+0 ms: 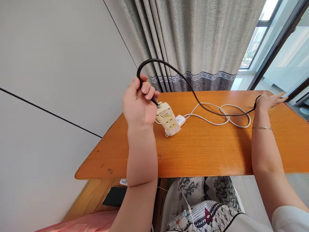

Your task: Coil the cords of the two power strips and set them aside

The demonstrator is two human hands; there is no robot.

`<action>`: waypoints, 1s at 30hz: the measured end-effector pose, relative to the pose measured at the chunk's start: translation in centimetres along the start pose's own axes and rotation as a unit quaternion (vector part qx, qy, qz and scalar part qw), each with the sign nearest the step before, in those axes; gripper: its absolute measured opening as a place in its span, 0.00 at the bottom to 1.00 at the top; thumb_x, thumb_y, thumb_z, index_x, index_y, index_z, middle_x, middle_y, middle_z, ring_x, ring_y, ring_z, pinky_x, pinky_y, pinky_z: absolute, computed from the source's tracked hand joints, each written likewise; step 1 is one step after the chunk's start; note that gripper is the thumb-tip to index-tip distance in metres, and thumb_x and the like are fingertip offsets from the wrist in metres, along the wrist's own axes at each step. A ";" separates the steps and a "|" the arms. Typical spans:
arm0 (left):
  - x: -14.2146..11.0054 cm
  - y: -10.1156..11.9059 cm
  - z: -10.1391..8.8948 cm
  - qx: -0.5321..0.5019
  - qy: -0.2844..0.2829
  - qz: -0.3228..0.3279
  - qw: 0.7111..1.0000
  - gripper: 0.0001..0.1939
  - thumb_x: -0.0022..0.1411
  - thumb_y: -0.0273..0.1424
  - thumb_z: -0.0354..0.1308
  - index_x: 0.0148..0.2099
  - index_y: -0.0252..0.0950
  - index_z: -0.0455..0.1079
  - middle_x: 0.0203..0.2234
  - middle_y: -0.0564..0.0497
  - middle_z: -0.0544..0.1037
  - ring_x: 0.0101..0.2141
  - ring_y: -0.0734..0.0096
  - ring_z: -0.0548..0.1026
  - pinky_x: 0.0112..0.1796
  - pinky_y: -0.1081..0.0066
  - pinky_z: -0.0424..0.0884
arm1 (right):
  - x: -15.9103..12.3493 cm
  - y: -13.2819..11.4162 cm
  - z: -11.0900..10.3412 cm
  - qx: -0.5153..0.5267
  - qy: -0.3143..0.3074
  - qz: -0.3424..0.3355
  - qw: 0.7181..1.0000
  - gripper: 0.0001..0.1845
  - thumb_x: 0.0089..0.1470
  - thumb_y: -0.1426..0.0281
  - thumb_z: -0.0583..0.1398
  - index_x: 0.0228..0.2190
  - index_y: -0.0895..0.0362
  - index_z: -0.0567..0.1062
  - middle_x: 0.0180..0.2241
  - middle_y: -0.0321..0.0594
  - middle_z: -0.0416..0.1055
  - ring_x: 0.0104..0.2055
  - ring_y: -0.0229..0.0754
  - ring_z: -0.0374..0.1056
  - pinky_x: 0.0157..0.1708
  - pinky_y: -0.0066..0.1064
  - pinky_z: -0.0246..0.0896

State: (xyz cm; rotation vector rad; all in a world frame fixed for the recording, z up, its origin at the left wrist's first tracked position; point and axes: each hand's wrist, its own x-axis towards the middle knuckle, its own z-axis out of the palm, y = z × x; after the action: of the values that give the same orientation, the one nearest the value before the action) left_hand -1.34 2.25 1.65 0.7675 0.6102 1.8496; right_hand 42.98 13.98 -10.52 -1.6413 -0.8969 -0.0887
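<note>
My left hand (142,101) is raised over the table's left part, its fingers curled around a black cable (177,70). From the lower side of that fist the cable runs into a cream power strip (168,119), tilted beside my palm. Above the fist the cable arches up and sweeps down to the right. My right hand (269,100) is at the table's far right with its fingers spread out. The black end of the cable (256,102) lies against the thumb side of that hand; whether it is gripped there is hidden.
A white charger (181,120) adjoins the strip, and its looped white cord (214,124) lies across the wooden table (205,154). A grey wall is at left, a curtain (202,38) behind. A dark phone (115,196) lies below the table's left edge.
</note>
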 end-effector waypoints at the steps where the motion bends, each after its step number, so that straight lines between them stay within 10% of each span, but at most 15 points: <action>1: -0.1 0.0 -0.1 0.006 -0.014 -0.002 1.000 0.20 0.75 0.28 0.47 0.29 0.38 0.70 0.16 0.59 0.57 0.15 0.81 0.55 0.23 0.80 0.66 | -0.3 -0.7 -0.2 -0.007 0.029 0.029 0.999 0.41 0.59 0.71 0.60 0.68 0.68 0.53 0.70 0.78 0.39 0.75 0.67 0.36 0.68 0.63 0.28; 4: -0.5 -0.2 -0.1 0.037 -0.065 -0.012 0.997 0.18 0.74 0.29 0.50 0.28 0.38 0.69 0.15 0.59 0.55 0.14 0.81 0.55 0.24 0.79 0.67 | -1.9 -4.2 -0.4 0.040 -0.008 -0.028 0.999 0.35 0.55 0.73 0.64 0.63 0.65 0.67 0.68 0.65 0.59 0.72 0.58 0.53 0.71 0.49 0.40; 7: -1.0 -0.5 0.2 0.049 -0.095 -0.022 0.994 0.16 0.72 0.31 0.55 0.28 0.39 0.69 0.15 0.59 0.55 0.14 0.80 0.56 0.24 0.78 0.67 | -5.1 -8.6 -0.6 0.154 -0.202 -0.110 0.961 0.20 0.61 0.66 0.62 0.53 0.57 0.77 0.55 0.51 0.76 0.60 0.52 0.71 0.65 0.51 0.59; 13: -1.6 -0.9 0.7 0.035 -0.124 -0.073 0.989 0.16 0.73 0.34 0.55 0.30 0.39 0.68 0.15 0.59 0.57 0.15 0.81 0.55 0.23 0.78 0.68 | -14.3 -14.9 -1.8 0.267 -0.546 -0.173 0.775 0.30 0.65 0.51 0.59 0.62 0.51 0.70 0.62 0.47 0.71 0.65 0.47 0.67 0.67 0.47 0.61; 18: -1.9 -0.8 1.0 0.030 -0.136 -0.096 0.986 0.16 0.74 0.35 0.53 0.31 0.39 0.67 0.17 0.59 0.58 0.14 0.82 0.55 0.22 0.77 0.68 | -18.0 -15.7 -1.2 0.244 -0.699 -0.192 0.645 0.31 0.64 0.59 0.61 0.62 0.60 0.65 0.55 0.52 0.74 0.57 0.46 0.71 0.59 0.43 0.68; 22: -1.8 -0.6 0.8 0.019 -0.118 -0.100 0.988 0.16 0.75 0.37 0.53 0.32 0.40 0.68 0.17 0.58 0.60 0.15 0.80 0.56 0.23 0.78 0.70 | -18.4 -16.8 -2.3 0.062 -0.725 -0.266 0.633 0.23 0.68 0.69 0.56 0.61 0.64 0.65 0.39 0.45 0.77 0.41 0.44 0.73 0.44 0.38 0.69; 30: -2.1 -1.0 1.2 0.084 -0.136 -0.107 0.981 0.16 0.74 0.38 0.56 0.32 0.39 0.67 0.17 0.59 0.63 0.16 0.80 0.61 0.26 0.77 0.74 | -18.7 -18.9 -6.5 -0.294 -0.572 -0.395 0.656 0.22 0.72 0.72 0.47 0.60 0.64 0.69 0.37 0.52 0.80 0.37 0.53 0.77 0.28 0.36 0.50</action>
State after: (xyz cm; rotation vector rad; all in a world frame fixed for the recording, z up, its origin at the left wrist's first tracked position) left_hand 0.78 0.79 1.33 1.0061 0.6486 1.4787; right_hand 21.34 -1.03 -2.93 -1.6501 -2.7984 0.1011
